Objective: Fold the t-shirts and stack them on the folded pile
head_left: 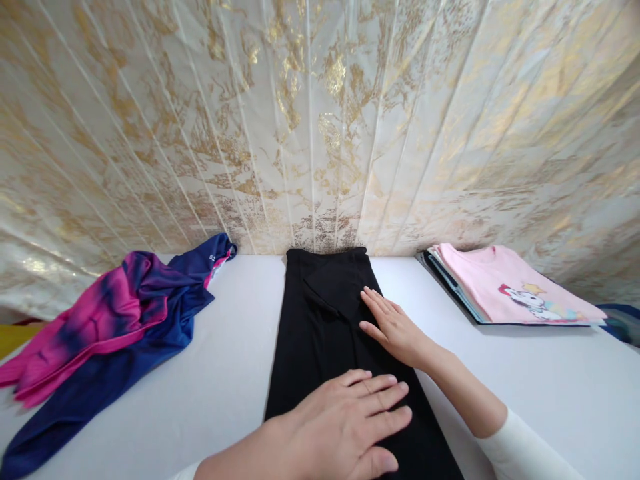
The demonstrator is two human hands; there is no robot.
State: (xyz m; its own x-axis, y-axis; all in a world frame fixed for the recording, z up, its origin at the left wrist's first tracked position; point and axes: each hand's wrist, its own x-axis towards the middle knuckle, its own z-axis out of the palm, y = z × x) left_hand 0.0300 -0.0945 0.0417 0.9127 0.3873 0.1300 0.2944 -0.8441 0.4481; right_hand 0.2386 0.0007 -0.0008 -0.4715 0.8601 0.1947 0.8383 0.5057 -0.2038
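A pair of black pants (305, 333) lies lengthwise down the middle, its waistband at the far end and a triangular flap of cloth folded over just below it. My left hand (350, 420) is spread over the nearer part of the pants, palm down with fingers pointing right. Farther up, my right hand (393, 327) rests flat on their right edge, fingers stretched toward the flap. Neither hand grips the cloth. The near end of the pants runs out of view, partly behind my left hand.
At left lies a crumpled pink and navy garment (135, 313), with something yellow (17, 335) beyond it. A stack of folded clothes stands at right, a pink shirt (500, 280) on top. A gold-patterned curtain (310, 133) hangs behind the white table (225, 373).
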